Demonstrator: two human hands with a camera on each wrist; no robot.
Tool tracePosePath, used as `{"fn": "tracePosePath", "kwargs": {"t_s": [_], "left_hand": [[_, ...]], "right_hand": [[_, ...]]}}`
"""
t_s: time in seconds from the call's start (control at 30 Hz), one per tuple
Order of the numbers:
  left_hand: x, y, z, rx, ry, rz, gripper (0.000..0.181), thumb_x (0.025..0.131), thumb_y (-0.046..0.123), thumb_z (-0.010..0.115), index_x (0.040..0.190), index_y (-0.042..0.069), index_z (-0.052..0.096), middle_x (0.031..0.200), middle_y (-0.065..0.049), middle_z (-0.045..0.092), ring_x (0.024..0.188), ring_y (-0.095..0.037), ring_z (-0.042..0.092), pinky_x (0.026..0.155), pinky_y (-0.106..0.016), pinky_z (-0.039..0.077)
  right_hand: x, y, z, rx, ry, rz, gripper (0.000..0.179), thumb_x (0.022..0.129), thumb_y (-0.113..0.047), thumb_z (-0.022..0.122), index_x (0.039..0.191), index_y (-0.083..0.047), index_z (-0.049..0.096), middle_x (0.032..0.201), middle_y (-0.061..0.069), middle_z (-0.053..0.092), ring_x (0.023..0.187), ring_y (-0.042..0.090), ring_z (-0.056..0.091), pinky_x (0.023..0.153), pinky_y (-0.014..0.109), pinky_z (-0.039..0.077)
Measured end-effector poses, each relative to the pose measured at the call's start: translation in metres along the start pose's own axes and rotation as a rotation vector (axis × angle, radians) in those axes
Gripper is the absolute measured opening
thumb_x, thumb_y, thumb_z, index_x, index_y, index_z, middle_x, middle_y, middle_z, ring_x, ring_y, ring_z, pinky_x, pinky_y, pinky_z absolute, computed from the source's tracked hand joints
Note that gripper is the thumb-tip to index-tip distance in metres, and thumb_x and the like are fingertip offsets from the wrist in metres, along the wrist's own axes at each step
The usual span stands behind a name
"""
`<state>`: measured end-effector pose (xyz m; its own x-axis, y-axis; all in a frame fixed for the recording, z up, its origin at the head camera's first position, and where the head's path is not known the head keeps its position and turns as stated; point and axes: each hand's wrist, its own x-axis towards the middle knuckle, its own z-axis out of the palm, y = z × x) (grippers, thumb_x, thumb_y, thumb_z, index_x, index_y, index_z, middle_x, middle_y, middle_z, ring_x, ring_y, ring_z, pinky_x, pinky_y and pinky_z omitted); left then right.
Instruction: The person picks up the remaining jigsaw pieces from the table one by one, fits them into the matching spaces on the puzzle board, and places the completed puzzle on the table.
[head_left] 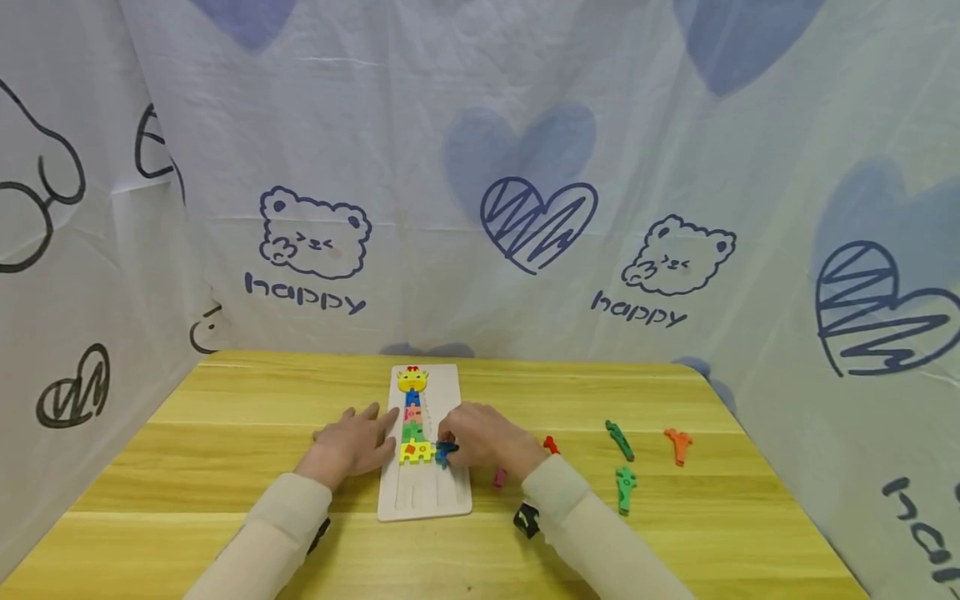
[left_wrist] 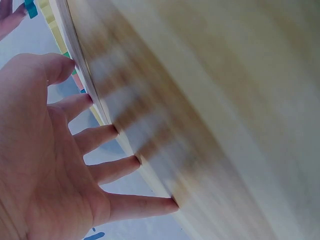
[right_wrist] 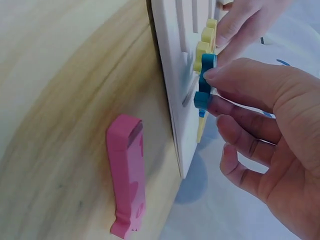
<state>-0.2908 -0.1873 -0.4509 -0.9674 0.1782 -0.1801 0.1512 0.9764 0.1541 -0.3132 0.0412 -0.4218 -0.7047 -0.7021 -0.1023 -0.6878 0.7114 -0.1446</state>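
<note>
A white puzzle board (head_left: 444, 387) lies on the table, holding part of a giraffe made of coloured pieces: a yellow head (head_left: 412, 382), a blue, a pink and a green neck piece (head_left: 412, 432), and a yellow body piece (head_left: 412, 452). My right hand (head_left: 480, 435) pinches a blue puzzle piece (right_wrist: 205, 82) between thumb and index finger, beside the yellow body piece at the board's right side. My left hand (head_left: 352, 446) spreads its fingers along the board's left edge; in the left wrist view its fingertips (left_wrist: 134, 161) touch that edge.
On the table (head_left: 225, 433) to the right lie loose pieces: a pink piece (right_wrist: 126, 175), a red piece (head_left: 551, 445) partly behind the right wrist, a dark green piece (head_left: 619, 440), a light green piece (head_left: 626, 488) and an orange piece (head_left: 679, 445). A printed curtain (head_left: 427, 283) hangs behind.
</note>
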Motion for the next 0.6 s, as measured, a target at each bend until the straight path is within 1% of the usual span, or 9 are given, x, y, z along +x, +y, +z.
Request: {"fn": "tracePosePath", "kwargs": {"t_s": [0.1,0.3,0.47,0.6], "left_hand": [[0.0006,-0.0005,0.0007,0.002,-0.001,0.001,0.060,0.105,0.043,0.045,0.161,0.022,0.038,0.167,-0.019,0.034,0.147,-0.059,0.033,0.094,-0.090,0.036],[0.0004,-0.0009,0.0016,-0.002,-0.003,0.001,0.060,0.105,0.043,0.045,0.161,0.022,0.038,0.167,-0.019,0.034,0.148,-0.059,0.033,0.095,-0.090,0.036],[0.0001,-0.0003,0.0004,-0.001,0.001,-0.001,0.060,0.105,0.043,0.045,0.161,0.022,0.038,0.167,-0.019,0.034,0.148,-0.058,0.033,0.096,-0.089,0.036],[0.0006,0.0006,0.0003,-0.002,0.001,-0.002,0.060,0.105,0.043,0.044,0.161,0.023,0.038,0.167,-0.019,0.034,0.148,-0.058,0.033,0.096,-0.089,0.037]], "right_hand": [[0.0022,0.0007,0.0006,-0.006,0.008,-0.019,0.025,0.091,-0.024,0.080,0.114,-0.015,0.080,0.110,-0.003,0.078,0.090,0.005,0.065,0.092,0.022,0.059],[0.0049,0.0011,0.0056,-0.003,0.010,-0.042,0.026,0.093,-0.021,0.078,0.117,-0.014,0.079,0.115,-0.001,0.079,0.103,0.008,0.070,0.098,0.025,0.059],[0.0075,0.0021,0.0078,-0.034,0.010,-0.066,0.025,0.094,-0.020,0.077,0.118,-0.014,0.079,0.115,-0.001,0.078,0.104,0.007,0.071,0.097,0.024,0.059],[0.0083,0.0024,0.0095,-0.042,0.014,-0.069,0.025,0.094,-0.020,0.076,0.119,-0.014,0.079,0.116,0.000,0.078,0.105,0.008,0.071,0.096,0.024,0.059]]}}
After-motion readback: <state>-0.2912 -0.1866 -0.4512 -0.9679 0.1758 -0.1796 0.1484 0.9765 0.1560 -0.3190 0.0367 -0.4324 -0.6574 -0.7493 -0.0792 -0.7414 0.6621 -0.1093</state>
